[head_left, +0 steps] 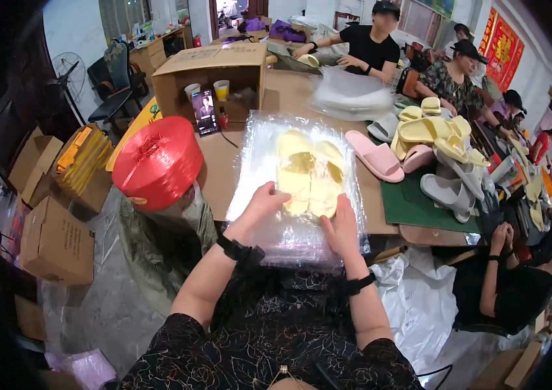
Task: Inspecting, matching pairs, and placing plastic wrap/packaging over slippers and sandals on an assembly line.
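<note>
Plastic bags, stacked along the tabletop's near edge, bear a pair of yellow slippers, whose near ends the left hand and right hand flank; whether either pinches film cannot be told. The pair appears already bagged, though closure is unconfirmed. Loose slippers heaped near the tabletop's right edge are judged outstanding.

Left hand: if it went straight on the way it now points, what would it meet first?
Probably the left yellow slipper; the left hand lies right beside it, though exact depth is unclear.
</note>
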{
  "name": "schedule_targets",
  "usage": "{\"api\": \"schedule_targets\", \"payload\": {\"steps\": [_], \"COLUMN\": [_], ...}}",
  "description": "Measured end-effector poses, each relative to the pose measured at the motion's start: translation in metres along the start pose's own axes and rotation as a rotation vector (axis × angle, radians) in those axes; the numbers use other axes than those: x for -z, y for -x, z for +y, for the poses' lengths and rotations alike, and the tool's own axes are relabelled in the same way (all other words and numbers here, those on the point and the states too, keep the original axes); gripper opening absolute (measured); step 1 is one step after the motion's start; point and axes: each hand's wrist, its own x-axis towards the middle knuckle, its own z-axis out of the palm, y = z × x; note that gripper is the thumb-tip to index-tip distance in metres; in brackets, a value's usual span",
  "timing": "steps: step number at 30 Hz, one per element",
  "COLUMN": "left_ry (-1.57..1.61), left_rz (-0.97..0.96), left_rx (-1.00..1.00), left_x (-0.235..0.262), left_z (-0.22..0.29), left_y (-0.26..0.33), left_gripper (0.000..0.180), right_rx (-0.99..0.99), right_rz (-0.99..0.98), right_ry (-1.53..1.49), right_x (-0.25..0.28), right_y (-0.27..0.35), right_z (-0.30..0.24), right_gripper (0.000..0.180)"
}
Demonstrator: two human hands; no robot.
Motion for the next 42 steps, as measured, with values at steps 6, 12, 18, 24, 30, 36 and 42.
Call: {"api": "schedule_targets", "payload": {"steps": [6, 12, 18, 24, 30, 36, 42], "left_ry": [0.672, 0.867, 0.920, 0.727, 0.689, 0.506, 0.766], "left_rz": [-0.096, -0.286, -0.294, -0.195, 0.001, 0.453, 0.513], "left_rx": [-0.091, -0.230, -0.184, -0.198, -0.094, 0.512, 0.600], "left_x": [-0.013, -0.008, -0.031, 0.011, 0.159, 0.263, 0.229], "left_z": [-0.018, -0.005, -0.012, -0.050, -0.148, -0.298, -0.352], "left_y": [0.014, 0.047, 0.082, 0.111, 0.206, 0.360, 0.294], "left_gripper": [0.048, 0.055, 0.043, 0.043, 0.064, 0.043, 0.047], "right_rx": [-0.073, -0.191, -0.128, 0.057, 0.176, 0.039, 0.127], "right_rz": [0.203, 0.036, 0.194, -0.252, -0.095, 0.011, 0.017], "right_ry": [-0.202, -1.062, -0.823, -0.643, -0.301, -0.297, -0.195], "right_x": [0.034, 0.054, 0.034, 0.047, 0.048, 0.018, 0.012], "right_y": [0.002, 0.004, 0.012, 0.031, 0.011, 0.012, 0.012], "right_z": [-0.022, -0.034, -0.079, -0.066, -0.051, -0.018, -0.029], "right_gripper": [0.104, 0.071, 0.052, 0.063, 0.048, 0.027, 0.026]}}
